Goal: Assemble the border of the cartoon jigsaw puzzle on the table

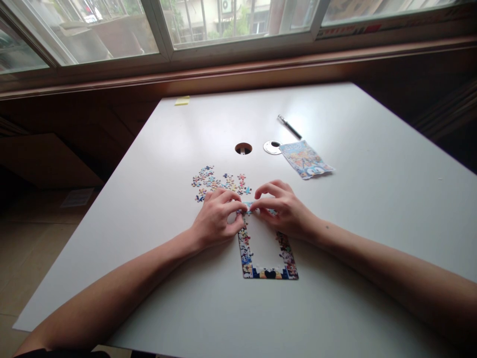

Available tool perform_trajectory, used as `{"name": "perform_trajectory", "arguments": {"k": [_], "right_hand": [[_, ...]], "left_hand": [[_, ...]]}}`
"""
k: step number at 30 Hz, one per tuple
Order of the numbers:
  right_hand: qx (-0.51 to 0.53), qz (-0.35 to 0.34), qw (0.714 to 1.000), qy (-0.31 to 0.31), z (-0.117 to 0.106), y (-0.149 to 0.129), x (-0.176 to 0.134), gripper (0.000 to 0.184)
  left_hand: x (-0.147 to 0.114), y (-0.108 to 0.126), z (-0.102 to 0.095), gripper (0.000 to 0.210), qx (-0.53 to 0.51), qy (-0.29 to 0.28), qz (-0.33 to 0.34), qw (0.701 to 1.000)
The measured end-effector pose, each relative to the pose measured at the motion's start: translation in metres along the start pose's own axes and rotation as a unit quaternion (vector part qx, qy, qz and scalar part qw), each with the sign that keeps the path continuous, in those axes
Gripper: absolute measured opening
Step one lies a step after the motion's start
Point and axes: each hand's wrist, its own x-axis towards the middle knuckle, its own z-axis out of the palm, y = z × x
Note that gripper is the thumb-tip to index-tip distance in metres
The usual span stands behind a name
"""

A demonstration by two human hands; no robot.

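A jigsaw puzzle border [269, 274] lies on the white table, its middle bare and its sides made of joined pieces. At its far left corner, my left hand [220, 219] is closed with thumb and index finger on the edge pieces. My right hand [283, 209] is bent over the far edge from the other side, its index fingertip close to the left one. Between the fingertips shows a light blue puzzle piece [248, 204]. My right hand covers much of the far right corner. Loose puzzle pieces [214, 183] are scattered just beyond my left hand.
A creased picture sheet [306, 160] lies to the right, with a dark pen [289, 127] behind it. There is a round cable hole [243, 148] in the table, with a metal ring cover [272, 147] beside it. A yellow sticky note [182, 101] is near the far edge, below the window.
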Motion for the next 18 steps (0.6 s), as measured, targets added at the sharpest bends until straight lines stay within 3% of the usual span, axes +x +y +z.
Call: {"name": "perform_trajectory", "arguments": {"k": [18], "right_hand": [[0.032,-0.012,0.999,-0.027,0.0010,0.0020,0.0009,0.016]], "left_hand": [[0.0003,-0.0013,0.0002,0.019,-0.020,-0.002,0.010,1.000]]}}
